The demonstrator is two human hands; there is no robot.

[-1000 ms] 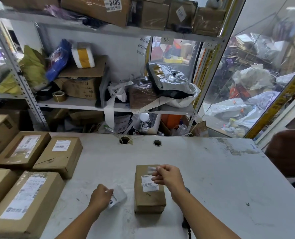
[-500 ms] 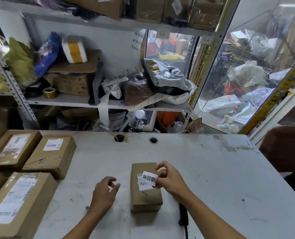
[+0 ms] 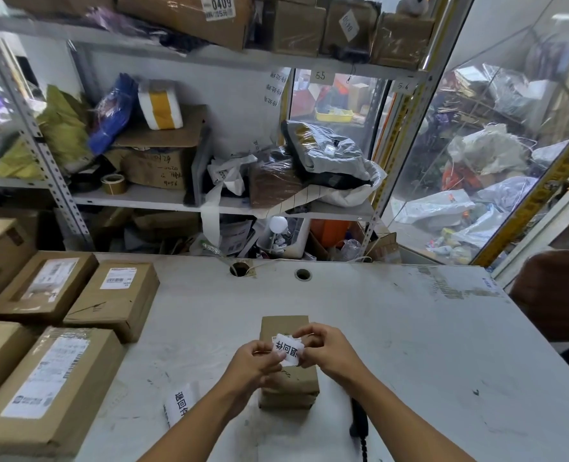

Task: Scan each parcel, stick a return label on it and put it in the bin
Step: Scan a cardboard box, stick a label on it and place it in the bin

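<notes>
Two hands pinching one return label (image 3: 288, 349) just above the small parcel (image 3: 289, 378), near the front edge of the table (image 3: 393, 328). Left hand (image 3: 254, 363) gripping the label's left edge between thumb and fingertips; right hand (image 3: 326, 348) gripping its right edge the same way. Label probably thin, floppy and sticky on the back: likely to curl, fold onto itself or cling to skin, so best held by opposite edges and kept taut. Cannot tell whether any backing paper remains on it. Parcel a small kraft-wrapped box, seemingly light and fairly stiff, apt to slide across the table under a sideways push; better pressed straight down from above when smoothing the label.

Left of the parcel, near the left forearm, a strip of more labels (image 3: 179, 403) lying on the table, close enough to catch a wrist. Right of the parcel, a dark handheld scanner (image 3: 358, 420) with coiled cord, partly hidden by the right forearm. Well left of the parcel, several larger cardboard boxes (image 3: 109, 298) with shipping labels, not blocking the work. Beyond the parcel, shelving (image 3: 136, 198) crammed with bags, boxes and a tape roll (image 3: 113, 183). No bin clearly identifiable from this view.
</notes>
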